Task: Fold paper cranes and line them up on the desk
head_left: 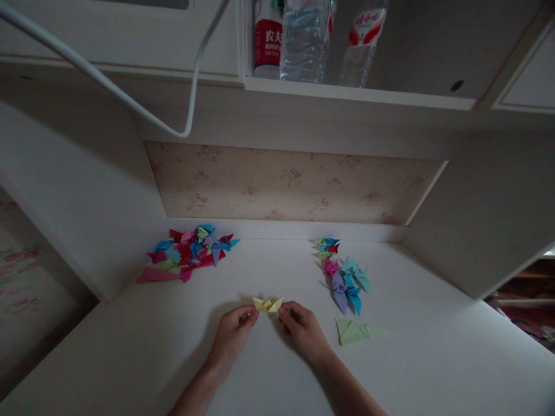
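Observation:
A small yellow folded paper piece [267, 304] is held just above the white desk [411, 358] between both hands. My left hand [234, 335] pinches its left end, my right hand [301, 329] pinches its right end. To the right of my right hand lies a light green folded triangle [358, 331]. Beyond it runs a row of folded paper shapes [344, 277] in blue, purple, pink and green. At the back left a pile of colourful folded paper pieces [191, 252] rests against the side wall.
A floral back panel [286, 185] closes the desk recess, with white side walls left and right. Above, a shelf [359, 94] carries three plastic water bottles [306, 37]. A white cable [130, 98] hangs across the upper left.

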`<state>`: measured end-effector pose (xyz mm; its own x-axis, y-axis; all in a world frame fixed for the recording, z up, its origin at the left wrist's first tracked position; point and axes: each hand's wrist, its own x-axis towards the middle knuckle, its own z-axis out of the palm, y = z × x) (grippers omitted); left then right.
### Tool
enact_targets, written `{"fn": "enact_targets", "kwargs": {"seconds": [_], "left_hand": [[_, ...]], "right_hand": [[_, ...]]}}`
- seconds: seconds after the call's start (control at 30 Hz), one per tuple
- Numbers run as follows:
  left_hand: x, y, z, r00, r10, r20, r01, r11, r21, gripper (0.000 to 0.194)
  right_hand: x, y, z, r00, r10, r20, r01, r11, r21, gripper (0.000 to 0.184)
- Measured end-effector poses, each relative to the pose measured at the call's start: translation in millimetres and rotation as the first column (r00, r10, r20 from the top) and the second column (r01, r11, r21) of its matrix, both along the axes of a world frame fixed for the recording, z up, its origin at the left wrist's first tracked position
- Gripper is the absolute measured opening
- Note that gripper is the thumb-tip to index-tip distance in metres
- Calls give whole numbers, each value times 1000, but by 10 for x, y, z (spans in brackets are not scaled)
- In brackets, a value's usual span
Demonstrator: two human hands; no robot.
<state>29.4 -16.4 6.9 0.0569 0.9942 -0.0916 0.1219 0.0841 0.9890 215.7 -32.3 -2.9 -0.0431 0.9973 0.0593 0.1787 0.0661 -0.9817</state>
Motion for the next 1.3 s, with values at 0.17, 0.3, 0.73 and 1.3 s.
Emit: {"fn": "enact_targets", "kwargs": {"seconds": [0.17,0.3,0.73,1.3], "left_hand": [[-7,3,-7,995,-92,-41,92,996,1,49],[-7,-13,46,988,-132,-85,134,991,22,45],[-29,13,-38,974,-194,-119,205,975,85,41],[-23,-9,-12,955,-190,-230,227,963,146,36]], "right_hand": [[4,-17,55,999,16,42,-19,998,57,34],[8,-35,80,999,2,52,-7,995,97,32],[8,-15,105,995,-97,-29,99,992,74,35],[1471,743,1118,687,-295,664,197,955,221,35]]}}
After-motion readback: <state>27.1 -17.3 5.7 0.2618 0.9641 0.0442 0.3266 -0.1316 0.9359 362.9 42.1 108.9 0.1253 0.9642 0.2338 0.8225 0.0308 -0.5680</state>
